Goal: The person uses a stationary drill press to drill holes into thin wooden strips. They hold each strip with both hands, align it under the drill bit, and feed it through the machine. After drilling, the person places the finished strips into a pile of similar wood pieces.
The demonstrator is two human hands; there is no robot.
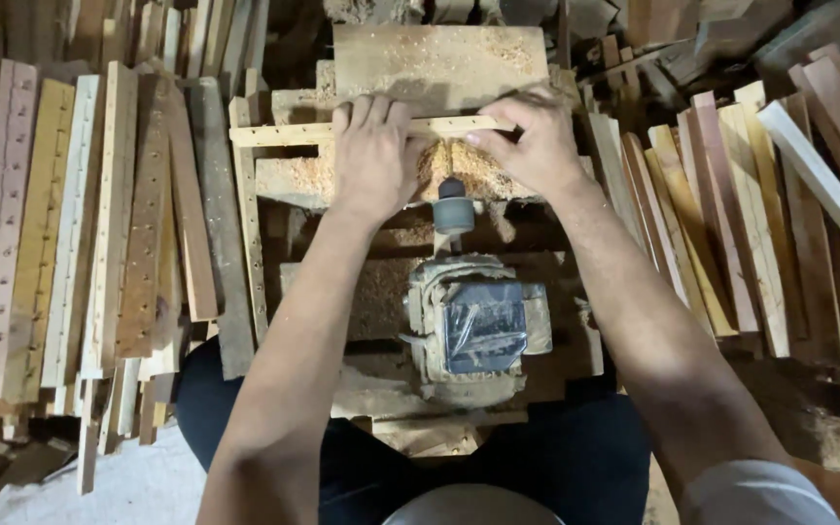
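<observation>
**Fingers close to the spinning chuck**

We see 2 hands pressing 1 pale wooden slat (284, 132) crosswise against a block rest, right above a horizontal drill. The left hand (373, 156) lies flat over the slat, its fingers curled over the far edge and clamped down on it. The right hand (529, 141) pinches the slat's end, fingers narrow and closed around the wood. The slat runs leftward past the left fingers and ends just under the right fingertips.

The drill chuck (453, 209) sits just below the gap between the 2 hands, nearer the wrists than the fingertips, driven by a dusty motor (473, 326) farther back toward the person's lap. We cannot tell whether it is turning.

What worries us:

- If the slat is pushed unevenly, we judge it could twist or kick, because only finger pressure holds it, with no clamp in view.
- A slip of either thumb toward the chuck would put skin beside the bit; the gap there looks small.
- Sawdust (459, 165) heaped under the fingers hides the bit's tip, so the hole's spot is hard to check.
- Drilled slats (109, 214) stacked left of the left fingers, and plain boards (731, 214) right of the right fingers, crowd both elbows, leaving little room to pull away.
</observation>
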